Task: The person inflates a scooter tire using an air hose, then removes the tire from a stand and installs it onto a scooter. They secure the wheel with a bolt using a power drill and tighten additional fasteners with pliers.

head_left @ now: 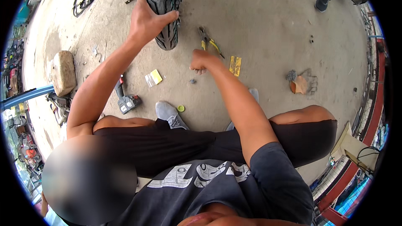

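Observation:
My left hand (pixel 146 21) grips the black tyre (pixel 164 33) of a wheel, fingers at its left side and the thumb reaching across to its right side. The wheel stands upright on the concrete floor. Lower and to the right, my right hand (pixel 200 61) is closed in a fist above the floor, apart from the tyre. Whatever its fingers may hold is hidden. Just beyond it lie pliers with yellow handles (pixel 208 42). A yellow card-like piece (pixel 235 65) is to its right, and a small grey lump (pixel 192 81) lies below it.
A cordless drill (pixel 127 100), a yellow-and-white packet (pixel 153 78) and a green cap (pixel 181 108) lie near my left shoe (pixel 169 115). A stone block (pixel 63 73) sits left. Work gloves (pixel 302 82) lie right. Another person's shoe (pixel 322 1) is far right.

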Motion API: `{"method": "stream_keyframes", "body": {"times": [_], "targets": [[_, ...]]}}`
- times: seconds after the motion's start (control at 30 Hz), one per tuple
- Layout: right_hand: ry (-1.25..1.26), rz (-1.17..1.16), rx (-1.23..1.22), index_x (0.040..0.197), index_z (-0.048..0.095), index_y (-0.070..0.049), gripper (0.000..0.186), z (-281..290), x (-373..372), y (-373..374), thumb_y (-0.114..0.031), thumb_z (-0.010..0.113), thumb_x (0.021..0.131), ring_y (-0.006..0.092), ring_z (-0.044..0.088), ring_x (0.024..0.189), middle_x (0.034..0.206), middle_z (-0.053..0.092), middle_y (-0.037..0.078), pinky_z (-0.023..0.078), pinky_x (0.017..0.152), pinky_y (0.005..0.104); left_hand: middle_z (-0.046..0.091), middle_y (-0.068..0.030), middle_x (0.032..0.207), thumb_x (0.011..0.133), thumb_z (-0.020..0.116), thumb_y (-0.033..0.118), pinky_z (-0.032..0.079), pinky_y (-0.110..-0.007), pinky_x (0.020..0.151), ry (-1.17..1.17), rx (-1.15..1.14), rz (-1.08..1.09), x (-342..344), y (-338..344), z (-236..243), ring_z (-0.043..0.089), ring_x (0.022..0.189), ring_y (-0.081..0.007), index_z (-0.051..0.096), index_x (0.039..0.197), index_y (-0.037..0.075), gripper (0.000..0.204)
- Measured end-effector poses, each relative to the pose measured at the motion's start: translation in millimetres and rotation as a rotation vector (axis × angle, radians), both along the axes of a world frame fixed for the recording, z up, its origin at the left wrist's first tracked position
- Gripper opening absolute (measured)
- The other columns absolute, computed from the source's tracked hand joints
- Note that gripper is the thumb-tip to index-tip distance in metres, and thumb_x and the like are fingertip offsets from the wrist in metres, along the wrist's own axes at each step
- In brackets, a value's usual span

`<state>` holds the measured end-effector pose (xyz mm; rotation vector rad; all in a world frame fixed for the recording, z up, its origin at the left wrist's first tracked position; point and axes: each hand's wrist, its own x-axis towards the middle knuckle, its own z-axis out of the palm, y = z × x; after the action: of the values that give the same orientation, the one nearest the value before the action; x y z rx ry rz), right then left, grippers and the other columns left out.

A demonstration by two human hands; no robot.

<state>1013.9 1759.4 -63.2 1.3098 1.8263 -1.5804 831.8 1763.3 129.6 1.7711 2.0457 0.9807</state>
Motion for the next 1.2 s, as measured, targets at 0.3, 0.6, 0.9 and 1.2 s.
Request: {"method": "stream_keyframes", "body": {"times": [0.3,0.6,0.9,1.2], "targets": [[-0.09,0.282,0.565,0.093,0.075,-0.008,0.02,-30,-29,-80,-0.021,0.075,0.078,0.0303,0.07,0.096,0.098,0.072,0.017,0.056,0.081,0.0438,0.068,-0.0241,0.107,0.065,0.088,0.031,0.053,-0.039,0.09,-0.048,-0.039,-0.004,0,-4,5,0.068,0.099,-0.0294,0.052,0.119,-0.012,0.078],[0.445,-0.57,-0.486,0.082,0.066,-0.011,0.009,-50,-16,30,-0.018,0.073,0.084,0.0119,0.056,0.061,0.07,0.06,0.001,0.049,0.056,0.0282,0.063,-0.0272,0.116,0.065,0.086,0.032,0.051,-0.041,0.094,-0.061,-0.122,0.106,0,-9,1,0.065,0.106,-0.0337,0.042,0.13,-0.013,0.091],[1.166,-1.086,-0.684,0.112,0.059,0.005,0.021,22,30,85,-0.002,0.062,0.093,0.0231,0.07,0.092,0.105,0.068,0.014,0.062,0.082,0.0322,0.059,-0.0296,0.121,0.065,0.086,0.029,0.049,-0.041,0.099,-0.134,-0.136,0.061,8,-4,5,0.061,0.112,-0.0354,0.035,0.137,-0.013,0.098],[1.297,-1.125,-0.711,0.109,0.058,0.005,0.018,28,13,96,0.0,0.059,0.092,0.028,0.07,0.094,0.101,0.068,0.014,0.062,0.085,0.0327,0.052,-0.0329,0.13,0.064,0.086,0.033,0.045,-0.042,0.103,-0.115,-0.136,0.043,5,-8,5,0.055,0.121,-0.0402,0.032,0.14,-0.014,0.105]]}}
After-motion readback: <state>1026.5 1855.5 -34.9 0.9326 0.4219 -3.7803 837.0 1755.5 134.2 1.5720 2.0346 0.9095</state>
